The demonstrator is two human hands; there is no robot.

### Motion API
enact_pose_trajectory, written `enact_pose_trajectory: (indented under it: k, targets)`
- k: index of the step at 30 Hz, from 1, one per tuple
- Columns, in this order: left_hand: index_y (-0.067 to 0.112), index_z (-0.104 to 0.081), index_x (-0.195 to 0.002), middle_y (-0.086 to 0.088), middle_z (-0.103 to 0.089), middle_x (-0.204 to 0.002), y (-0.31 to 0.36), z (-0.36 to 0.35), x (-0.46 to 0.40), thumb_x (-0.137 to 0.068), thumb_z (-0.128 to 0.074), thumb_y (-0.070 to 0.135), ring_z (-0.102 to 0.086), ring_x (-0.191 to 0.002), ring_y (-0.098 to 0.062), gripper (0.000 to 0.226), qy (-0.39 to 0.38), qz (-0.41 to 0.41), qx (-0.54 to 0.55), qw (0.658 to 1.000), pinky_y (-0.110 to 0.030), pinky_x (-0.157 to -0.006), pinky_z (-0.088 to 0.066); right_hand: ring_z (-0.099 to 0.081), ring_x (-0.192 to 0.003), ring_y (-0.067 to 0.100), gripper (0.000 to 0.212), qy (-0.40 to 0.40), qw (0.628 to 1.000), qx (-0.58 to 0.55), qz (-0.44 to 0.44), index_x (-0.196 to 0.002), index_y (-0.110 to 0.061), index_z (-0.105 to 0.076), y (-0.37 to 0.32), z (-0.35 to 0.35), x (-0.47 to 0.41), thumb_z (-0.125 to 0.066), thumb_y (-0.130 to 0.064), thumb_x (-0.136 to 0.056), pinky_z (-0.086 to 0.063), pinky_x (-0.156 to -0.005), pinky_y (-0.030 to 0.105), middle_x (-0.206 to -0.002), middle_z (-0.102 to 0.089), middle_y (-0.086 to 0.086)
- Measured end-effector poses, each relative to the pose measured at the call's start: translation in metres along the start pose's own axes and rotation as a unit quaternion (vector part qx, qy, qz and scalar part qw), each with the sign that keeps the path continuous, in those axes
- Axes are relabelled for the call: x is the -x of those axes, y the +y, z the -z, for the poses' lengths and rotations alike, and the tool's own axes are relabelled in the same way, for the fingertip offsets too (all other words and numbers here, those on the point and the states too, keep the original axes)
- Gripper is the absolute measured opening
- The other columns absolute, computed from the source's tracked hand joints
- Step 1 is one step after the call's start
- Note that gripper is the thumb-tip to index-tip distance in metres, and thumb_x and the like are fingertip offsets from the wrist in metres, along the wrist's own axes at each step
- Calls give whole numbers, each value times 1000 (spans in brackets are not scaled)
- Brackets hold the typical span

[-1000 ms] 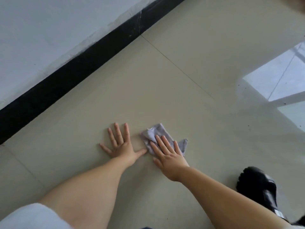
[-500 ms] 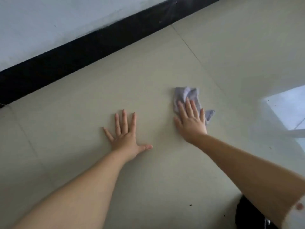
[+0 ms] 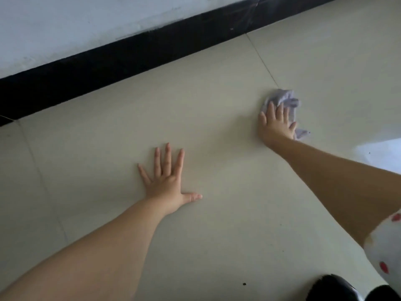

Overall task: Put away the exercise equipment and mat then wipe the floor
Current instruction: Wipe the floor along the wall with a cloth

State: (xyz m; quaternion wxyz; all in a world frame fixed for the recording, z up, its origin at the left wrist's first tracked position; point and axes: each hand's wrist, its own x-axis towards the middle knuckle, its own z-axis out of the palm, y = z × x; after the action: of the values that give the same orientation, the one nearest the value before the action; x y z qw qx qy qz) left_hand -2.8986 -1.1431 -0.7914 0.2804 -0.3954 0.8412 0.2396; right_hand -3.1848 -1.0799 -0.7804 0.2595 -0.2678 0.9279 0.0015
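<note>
Beige glossy tiled floor (image 3: pixel 195 105), thin grout lines, bounded at the far side by a black skirting band (image 3: pixel 130 59) under a pale grey-white wall (image 3: pixel 86 22). Item one: crumpled lilac-grey wiping cloth (image 3: pixel 286 101), lying on the floor at a grout line, to the person's right and well apart from the skirting. Item two: right hand (image 3: pixel 276 124), palm down on the cloth, fingers straight and slightly spread, pressing it to the tile; the arm reaches far out. Item three: left hand (image 3: pixel 168 181), flat on bare floor nearer the person, fingers and thumb splayed, holding nothing, apparently bracing the body. Progress, as judged: no exercise equipment and no mat in sight, so the putting-away part looks done, though it cannot be confirmed from this view; the wiping stage is in hand. Remaining: a few small dark specks (image 3: pixel 244 283) lie on the tile close to the person, which suggests that patch is yet to be wiped; how much floor is left beyond the view cannot be told. Obscured or unclear: most of the cloth's middle is hidden under the right hand; a shiny black rounded object (image 3: pixel 334 288) at the lower right is cut off, possibly a shoe; a white sleeve with red dots (image 3: pixel 384 246) is cut by the right edge; a bright glare patch (image 3: pixel 379 155) washes out the tile there.
</note>
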Motion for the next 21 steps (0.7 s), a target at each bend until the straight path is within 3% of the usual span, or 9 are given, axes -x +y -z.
enact_pose_trajectory:
  k: [2,4,8,10,12,14,17,19,21]
  targets:
    - [32,38,-134,4,54,-131,1,0,0,-63,-53,81,38,-136,-24,125,0,5,0,1000,-69,-105,9,11,-147,18,57,3,985,73,156,-152,-25,-2,-35,-28,35,-17,-45,-101,9,-116,47,-160,9,3]
    - [27,30,-143,4,56,-126,3,1,0,-64,-52,81,37,-137,-25,126,-10,17,-7,1000,-68,-105,10,11,-146,16,58,-27,938,121,324,-152,-26,-4,-74,-54,75,-14,-47,-99,12,-114,46,-160,7,1]
    - [22,30,-144,4,56,-124,5,4,-1,-66,-50,81,39,-135,-24,126,-41,33,-17,998,-67,-106,11,8,-146,11,53,-48,881,161,442,-152,-29,-6,-97,-59,65,-17,-44,-102,10,-115,45,-160,5,-7]
    - [25,39,-137,5,59,-123,4,4,-1,-65,-52,81,45,-129,-20,129,-37,28,-13,999,-67,-106,10,4,-147,13,52,-11,895,172,412,-151,-30,-7,-78,-42,19,-13,-44,-102,5,-115,46,-160,2,-7]
    - [29,46,-126,6,62,-121,3,4,0,-64,-54,80,49,-123,-19,128,-37,26,-9,999,-67,-106,10,6,-147,15,57,26,942,173,288,-152,-31,-5,-37,-19,-39,-3,-46,-97,0,-114,51,-160,3,-7]
    - [31,48,-121,6,63,-121,3,5,0,-64,-54,80,50,-122,-20,127,-44,27,-9,999,-67,-105,11,8,-147,14,55,29,985,108,130,-151,-32,-5,14,9,-79,-8,-43,-98,-1,-114,55,-160,4,-8]
    - [31,51,-118,5,64,-121,4,9,1,-65,-54,80,52,-120,-22,127,-58,30,-13,998,-68,-105,11,6,-147,19,53,23,999,-14,-37,-152,-30,-7,64,36,-83,-17,-41,-101,2,-116,55,-161,4,-2]
    - [32,51,-117,5,64,-120,5,11,2,-65,-54,80,53,-119,-23,127,-61,30,-9,998,-68,-105,11,5,-147,19,53,33,997,-24,-59,-152,-28,-7,53,32,-63,-19,-40,-102,3,-117,51,-161,4,1]
    - [31,51,-118,5,64,-120,5,14,2,-65,-54,80,54,-117,-23,128,-68,29,-8,997,-68,-104,12,4,-147,17,54,31,999,19,22,-152,-28,-6,18,11,-37,-13,-42,-100,2,-117,48,-161,1,1]
